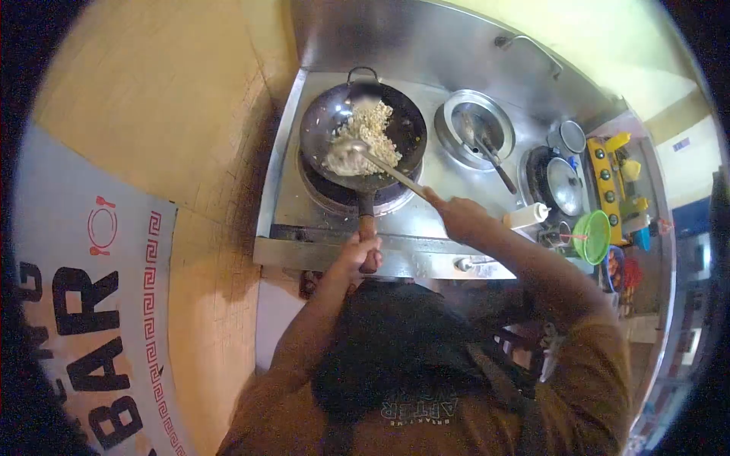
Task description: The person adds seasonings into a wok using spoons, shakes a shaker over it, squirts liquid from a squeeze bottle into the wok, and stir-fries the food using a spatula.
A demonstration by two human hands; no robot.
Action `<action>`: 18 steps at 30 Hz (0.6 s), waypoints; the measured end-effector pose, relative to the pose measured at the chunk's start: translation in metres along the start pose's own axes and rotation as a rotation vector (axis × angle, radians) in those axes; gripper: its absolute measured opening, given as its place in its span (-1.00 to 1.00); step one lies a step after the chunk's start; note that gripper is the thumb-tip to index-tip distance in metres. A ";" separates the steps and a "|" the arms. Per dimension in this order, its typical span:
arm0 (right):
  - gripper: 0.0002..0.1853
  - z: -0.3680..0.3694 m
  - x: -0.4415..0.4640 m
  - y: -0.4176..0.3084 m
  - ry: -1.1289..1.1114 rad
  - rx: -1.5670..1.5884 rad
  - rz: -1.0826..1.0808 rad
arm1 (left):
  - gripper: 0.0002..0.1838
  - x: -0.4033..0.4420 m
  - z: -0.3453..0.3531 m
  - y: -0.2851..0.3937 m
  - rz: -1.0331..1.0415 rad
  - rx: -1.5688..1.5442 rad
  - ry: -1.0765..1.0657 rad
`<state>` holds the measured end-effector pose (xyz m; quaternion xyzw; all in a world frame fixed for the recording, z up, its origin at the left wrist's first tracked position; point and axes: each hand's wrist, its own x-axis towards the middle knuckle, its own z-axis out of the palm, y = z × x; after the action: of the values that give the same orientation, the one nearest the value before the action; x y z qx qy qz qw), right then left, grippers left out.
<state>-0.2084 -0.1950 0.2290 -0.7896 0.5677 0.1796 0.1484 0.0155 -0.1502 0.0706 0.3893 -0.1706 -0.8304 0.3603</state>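
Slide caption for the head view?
Left hand gripping wooden handle of wok, right hand holding metal ladle in rice.

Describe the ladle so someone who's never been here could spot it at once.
On the steel stove, find the big dark wok at left, heaped with pale, crumbly food. The ladle slants across it, round bowl at the food, long handle in the right hand. Unlike the utensils in the round metal pot nearby, it is held.
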 end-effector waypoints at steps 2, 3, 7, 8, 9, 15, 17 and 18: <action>-0.33 -0.006 -0.025 0.009 -0.021 -0.068 0.058 | -0.80 -0.007 0.012 0.001 0.024 0.169 0.061; -0.33 -0.009 -0.031 0.017 -0.022 -0.107 0.090 | -0.82 -0.019 0.036 0.008 -0.006 0.113 0.055; -0.34 -0.056 -0.032 0.046 0.067 -0.295 0.060 | -0.85 -0.024 0.060 0.002 -0.038 0.007 0.000; -0.35 -0.071 -0.036 0.045 0.035 -0.313 0.094 | -0.85 -0.015 0.050 -0.003 -0.033 0.021 -0.029; -0.36 -0.075 -0.035 0.058 0.080 -0.243 0.096 | -0.83 -0.013 0.049 -0.001 -0.014 0.017 -0.028; -0.44 -0.044 -0.018 0.103 0.194 0.005 0.044 | -0.76 -0.011 0.049 0.004 0.031 -0.080 -0.094; -0.43 -0.023 -0.032 0.089 0.077 0.137 0.162 | -0.76 -0.004 0.038 -0.003 0.035 -0.150 -0.100; -0.41 -0.005 -0.041 0.085 0.059 0.209 0.188 | -0.78 -0.002 0.034 -0.005 0.026 -0.185 -0.091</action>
<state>-0.3008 -0.1893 0.2491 -0.7182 0.6587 0.1091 0.1957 -0.0125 -0.1452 0.0908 0.3140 -0.1145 -0.8546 0.3974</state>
